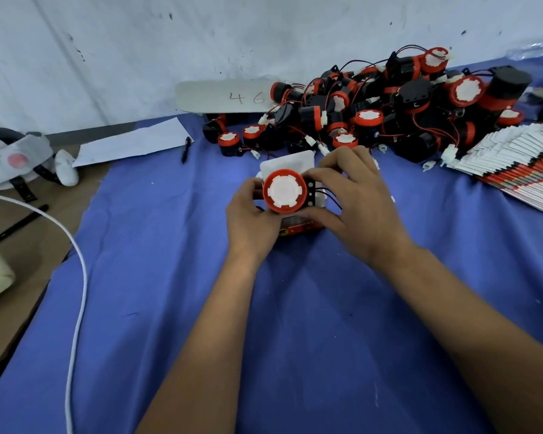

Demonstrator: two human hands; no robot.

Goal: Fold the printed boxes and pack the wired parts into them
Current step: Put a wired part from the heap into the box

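Behind the hands on the blue cloth [295, 308], a heap of wired parts [389, 114] lies beside a fanned stack of flat boxes [514, 170]; a pen [186, 149] and paper [132, 142] sit to the left. At center, the left hand [248, 220] grips a round red-and-white part [284, 192] over an opened printed box [298, 223]. The right hand [355, 198] pinches the part's black bracket, fingers curled.

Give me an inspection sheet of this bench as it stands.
Surface: blue cloth over a brown table.
Job's things: wired part held at an open printed box; pile of wired parts; fanned flat boxes.
Clutter: paper sheet, black pen.
Grippers: left hand and right hand grip the part.
Cables: white cable.
Surroundings: marked white wall.
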